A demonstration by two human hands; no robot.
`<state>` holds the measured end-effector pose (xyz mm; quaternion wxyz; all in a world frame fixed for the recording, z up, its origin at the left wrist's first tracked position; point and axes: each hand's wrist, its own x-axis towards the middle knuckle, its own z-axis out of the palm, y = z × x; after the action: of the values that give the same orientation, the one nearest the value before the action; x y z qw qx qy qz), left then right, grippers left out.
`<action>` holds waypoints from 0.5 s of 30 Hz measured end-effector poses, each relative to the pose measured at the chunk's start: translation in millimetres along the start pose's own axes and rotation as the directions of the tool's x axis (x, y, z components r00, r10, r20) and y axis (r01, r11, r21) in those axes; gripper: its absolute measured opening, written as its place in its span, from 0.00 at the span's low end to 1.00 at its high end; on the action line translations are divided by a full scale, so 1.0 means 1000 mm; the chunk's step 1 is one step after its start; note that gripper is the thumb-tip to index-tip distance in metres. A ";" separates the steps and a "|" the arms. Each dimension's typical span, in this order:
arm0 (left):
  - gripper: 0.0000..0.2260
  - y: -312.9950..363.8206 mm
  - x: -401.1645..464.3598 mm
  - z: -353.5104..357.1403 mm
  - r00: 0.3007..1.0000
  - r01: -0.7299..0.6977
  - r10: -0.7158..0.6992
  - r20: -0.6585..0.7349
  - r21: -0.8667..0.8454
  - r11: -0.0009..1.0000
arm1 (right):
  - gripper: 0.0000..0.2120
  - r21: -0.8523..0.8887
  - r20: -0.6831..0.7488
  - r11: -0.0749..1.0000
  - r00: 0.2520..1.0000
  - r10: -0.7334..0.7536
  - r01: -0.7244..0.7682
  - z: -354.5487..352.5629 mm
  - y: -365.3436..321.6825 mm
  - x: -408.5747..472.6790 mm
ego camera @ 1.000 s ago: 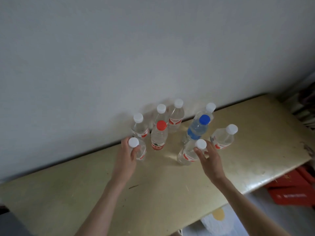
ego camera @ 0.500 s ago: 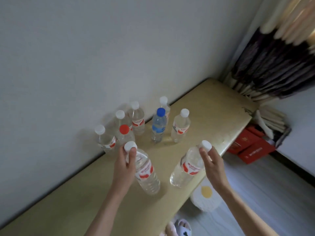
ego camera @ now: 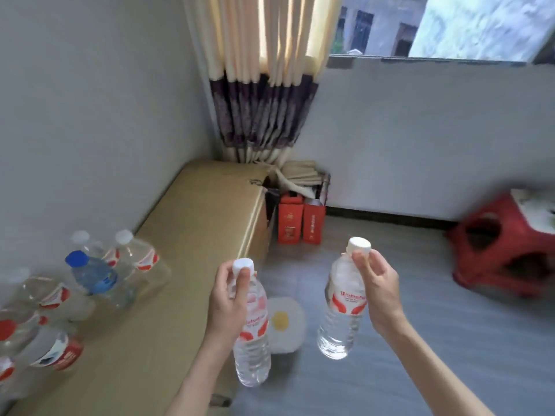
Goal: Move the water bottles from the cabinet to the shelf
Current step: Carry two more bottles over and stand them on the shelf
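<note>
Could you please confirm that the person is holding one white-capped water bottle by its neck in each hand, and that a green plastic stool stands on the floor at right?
Nearly: the head view shows the plastic stool is red, not green. The left hand and right hand each hold a white-capped bottle by its neck.

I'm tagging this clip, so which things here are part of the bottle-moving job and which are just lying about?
Job:
- left hand and its bottle
- right hand and its bottle
- bottles left on the cabinet, e.g. blue-capped bottle

Lying about:
- red stool
- red boxes
- curtain
</note>
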<state>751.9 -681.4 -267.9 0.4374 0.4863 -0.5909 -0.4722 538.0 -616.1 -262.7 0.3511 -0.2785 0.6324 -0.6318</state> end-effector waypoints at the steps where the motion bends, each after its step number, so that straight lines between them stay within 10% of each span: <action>1: 0.13 0.008 -0.006 0.034 0.998 -0.006 0.007 0.056 -0.004 1.000 | 0.31 0.000 -0.061 1.000 0.998 -0.002 0.002 -0.037 -0.002 0.000; 7: 0.18 0.030 -0.027 0.175 0.954 -0.003 0.003 0.298 0.000 1.000 | 0.30 -0.010 -0.309 1.000 0.951 -0.015 0.013 -0.192 -0.007 -0.017; 15: 0.10 0.088 -0.080 0.388 0.722 -0.054 0.078 0.687 -0.056 0.997 | 0.18 0.006 -0.681 0.997 0.730 -0.055 0.081 -0.376 -0.014 -0.060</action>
<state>370.5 -543.4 -252.5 0.2112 0.2481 -0.7204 -0.6123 273.0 -342.1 -260.1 0.0773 -0.0449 0.6952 -0.7133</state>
